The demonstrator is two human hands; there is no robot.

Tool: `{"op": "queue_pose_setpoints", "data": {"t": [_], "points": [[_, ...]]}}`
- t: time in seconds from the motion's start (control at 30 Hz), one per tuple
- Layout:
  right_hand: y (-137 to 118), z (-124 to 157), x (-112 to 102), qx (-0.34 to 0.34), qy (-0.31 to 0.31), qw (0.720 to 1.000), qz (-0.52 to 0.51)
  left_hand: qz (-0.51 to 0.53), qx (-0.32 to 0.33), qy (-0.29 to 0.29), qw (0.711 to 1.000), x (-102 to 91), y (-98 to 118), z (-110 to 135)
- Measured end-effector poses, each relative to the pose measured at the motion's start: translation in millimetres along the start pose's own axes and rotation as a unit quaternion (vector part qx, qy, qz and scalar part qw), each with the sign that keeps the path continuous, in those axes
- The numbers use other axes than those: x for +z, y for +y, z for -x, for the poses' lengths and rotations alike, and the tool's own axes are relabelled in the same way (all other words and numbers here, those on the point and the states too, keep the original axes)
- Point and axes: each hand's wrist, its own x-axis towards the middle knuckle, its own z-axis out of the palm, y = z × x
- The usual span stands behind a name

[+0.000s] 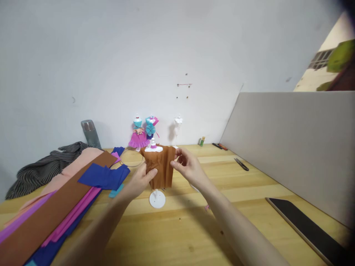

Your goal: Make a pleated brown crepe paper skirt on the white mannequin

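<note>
A small white mannequin stand (157, 198) stands on the wooden table (180, 229), wrapped in pleated brown crepe paper (161, 166). My left hand (140, 181) pinches the paper's lower left side, fingers closed on it. Over at the upper right edge of the paper my right hand (187, 166) also grips it with closed fingers. Only the mannequin's white neck and round base show.
Sheets of brown, blue, pink and purple paper (63, 199) lie at the left beside striped cloth (41, 166). Dressed mannequins (144, 133) and a bare white one (177, 127) stand by the wall, near a grey bottle (90, 133). Snips (241, 164), a dark tablet (302, 225) and a grey partition (294, 144) are at the right.
</note>
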Motion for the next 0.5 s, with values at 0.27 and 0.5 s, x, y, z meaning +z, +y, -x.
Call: {"op": "queue_pose_setpoints", "data": {"t": [0.27,0.5], "points": [[-14.0,13.6,16.5,-0.092,0.067,0.985,0.127,-0.070,-0.003,0.012,0.997,-8.0,-6.3,-4.4],[-6.7,3.8,7.4,-0.046,0.056,0.997,0.041,-0.237,0.021,-0.041,0.971,-25.8,38.5,-2.7]]}}
